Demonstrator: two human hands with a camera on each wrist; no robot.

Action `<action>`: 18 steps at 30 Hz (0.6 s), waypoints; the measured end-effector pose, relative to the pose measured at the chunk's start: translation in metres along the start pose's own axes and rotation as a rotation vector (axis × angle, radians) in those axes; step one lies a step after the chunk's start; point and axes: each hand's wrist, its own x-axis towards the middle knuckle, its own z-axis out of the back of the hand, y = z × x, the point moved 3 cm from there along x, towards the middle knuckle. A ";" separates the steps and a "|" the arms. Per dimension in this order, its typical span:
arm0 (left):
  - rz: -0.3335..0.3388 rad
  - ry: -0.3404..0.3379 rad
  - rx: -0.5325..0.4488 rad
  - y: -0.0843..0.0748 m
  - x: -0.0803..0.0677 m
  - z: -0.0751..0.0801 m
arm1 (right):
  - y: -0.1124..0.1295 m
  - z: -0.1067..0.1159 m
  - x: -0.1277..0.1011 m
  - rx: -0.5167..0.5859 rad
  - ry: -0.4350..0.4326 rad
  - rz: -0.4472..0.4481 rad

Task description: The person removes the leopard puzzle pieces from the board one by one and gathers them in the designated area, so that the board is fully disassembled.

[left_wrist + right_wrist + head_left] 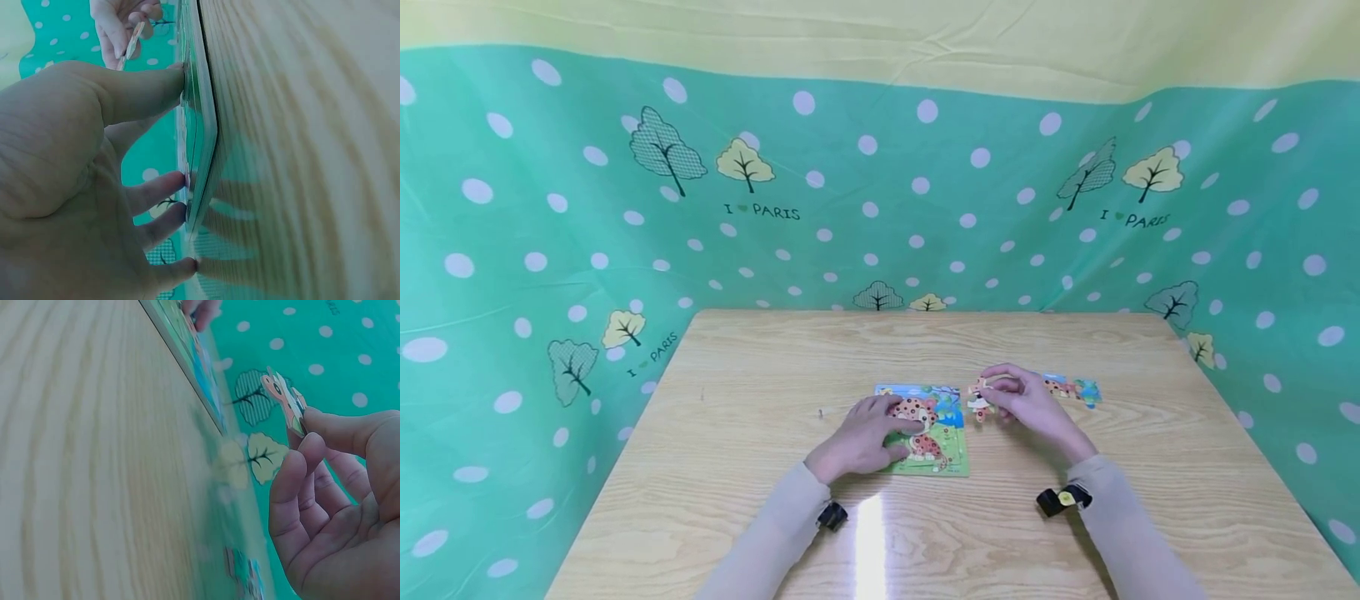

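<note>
A jigsaw puzzle board [951,458] showing a spotted leopard on green grass lies flat on the table. My left hand [867,435] rests over its left side, and in the left wrist view the spread fingertips [170,182] touch the board and its edge. Just right of the board, raised above the table, my right hand [1026,404] pinches a puzzle piece [286,403] between thumb and fingers. The piece has pink spotted parts and stands tilted. Part of the leopard picture is hidden beneath my left hand.
Joined or touching loose puzzle pieces [1063,388] lie on the table behind my right hand. A tiny dark object [821,413] sits left of the board. A dotted green curtain [917,208] borders the wooden table [760,358] at the back and sides.
</note>
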 end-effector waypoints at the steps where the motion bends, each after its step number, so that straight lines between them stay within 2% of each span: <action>1: -0.004 -0.002 0.004 0.000 0.000 0.000 | 0.000 0.002 -0.001 -0.001 -0.004 0.001; 10: -0.024 -0.043 0.008 -0.003 0.000 -0.003 | -0.008 0.029 -0.010 -0.022 -0.049 -0.011; 18: -0.024 -0.032 0.021 -0.007 -0.002 -0.003 | -0.012 0.052 -0.021 -0.022 -0.093 0.010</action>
